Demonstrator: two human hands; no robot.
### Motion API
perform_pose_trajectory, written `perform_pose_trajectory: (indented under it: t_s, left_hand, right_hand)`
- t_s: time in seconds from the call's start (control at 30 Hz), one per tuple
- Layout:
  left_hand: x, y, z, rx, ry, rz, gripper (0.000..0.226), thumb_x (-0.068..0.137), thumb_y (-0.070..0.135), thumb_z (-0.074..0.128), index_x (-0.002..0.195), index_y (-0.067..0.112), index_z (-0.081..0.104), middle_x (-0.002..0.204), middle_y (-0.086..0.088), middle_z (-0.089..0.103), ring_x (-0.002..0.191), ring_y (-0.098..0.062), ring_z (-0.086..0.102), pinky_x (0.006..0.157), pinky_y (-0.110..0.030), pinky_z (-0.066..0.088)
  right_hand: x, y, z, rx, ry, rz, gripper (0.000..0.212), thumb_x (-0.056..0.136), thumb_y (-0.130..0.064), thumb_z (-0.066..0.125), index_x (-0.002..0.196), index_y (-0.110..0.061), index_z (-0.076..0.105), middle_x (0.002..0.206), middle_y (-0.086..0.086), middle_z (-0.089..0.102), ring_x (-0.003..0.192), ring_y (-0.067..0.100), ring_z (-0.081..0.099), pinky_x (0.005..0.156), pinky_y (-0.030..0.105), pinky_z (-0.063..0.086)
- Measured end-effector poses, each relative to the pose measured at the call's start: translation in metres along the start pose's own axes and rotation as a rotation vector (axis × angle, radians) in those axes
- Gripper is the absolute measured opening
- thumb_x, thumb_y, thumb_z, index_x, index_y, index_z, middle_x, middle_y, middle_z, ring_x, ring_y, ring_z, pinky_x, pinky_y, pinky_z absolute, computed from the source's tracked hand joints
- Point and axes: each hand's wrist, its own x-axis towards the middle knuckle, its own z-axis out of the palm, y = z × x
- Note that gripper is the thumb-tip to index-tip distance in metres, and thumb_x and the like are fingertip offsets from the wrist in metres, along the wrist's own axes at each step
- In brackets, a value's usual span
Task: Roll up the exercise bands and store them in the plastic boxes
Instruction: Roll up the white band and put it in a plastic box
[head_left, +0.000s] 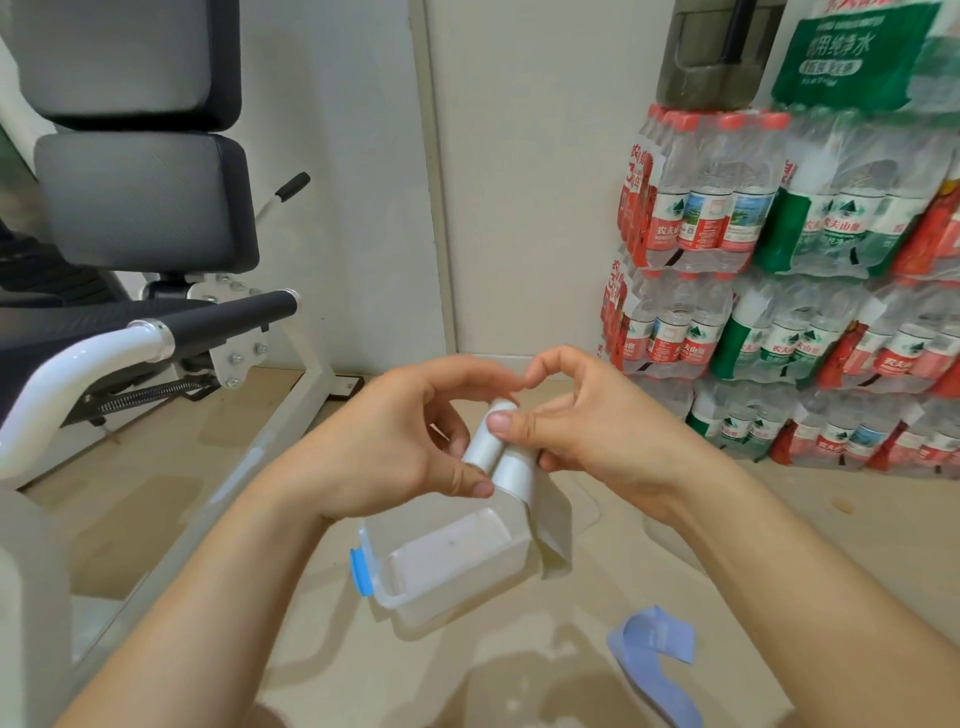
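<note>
Both hands hold a white exercise band (501, 457) in mid-air, rolled from both ends into two small rolls side by side. My left hand (410, 441) grips the left roll between thumb and fingers. My right hand (587, 426) pinches the right roll, its thumb on top. A loose flat length of the band hangs down to the right, over a clear plastic box (447, 564) with a blue latch that lies open on the floor below. A blue exercise band (652, 657) lies unrolled on the floor at the lower right.
A white-framed gym machine (130, 322) with grey pads and a black-gripped handle fills the left. Shrink-wrapped packs of water bottles (779, 291) are stacked against the wall on the right. Beige floor lies between them.
</note>
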Motion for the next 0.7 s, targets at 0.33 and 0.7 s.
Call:
perform_pose_trajectory:
  t_s: [0.33,0.7]
  left_hand:
    - [0.003,-0.003,0.002,-0.442,-0.043,0.07,0.058,0.05,0.011,0.084,0.103,0.029,0.071,0.11,0.0,0.071,0.095,-0.039,0.056,0.078,-0.031,0.054]
    - [-0.005,0.0,-0.008,-0.193,-0.017,-0.036,0.066,0.044,0.0,0.09,0.104,0.019,0.07,0.099,-0.003,0.075,0.072,-0.022,0.053,0.071,-0.028,0.054]
  right_hand:
    - [0.002,-0.002,-0.009,0.295,-0.125,0.026,0.045,0.066,-0.017,0.074,0.104,-0.017,0.049,0.077,0.005,0.07,0.065,0.015,0.062,0.055,0.02,0.049]
    - [0.003,0.005,-0.013,-0.051,-0.254,0.082,0.022,0.086,-0.016,0.066,0.1,0.001,0.071,0.073,-0.002,0.066,0.059,0.002,0.054,0.051,0.014,0.041]
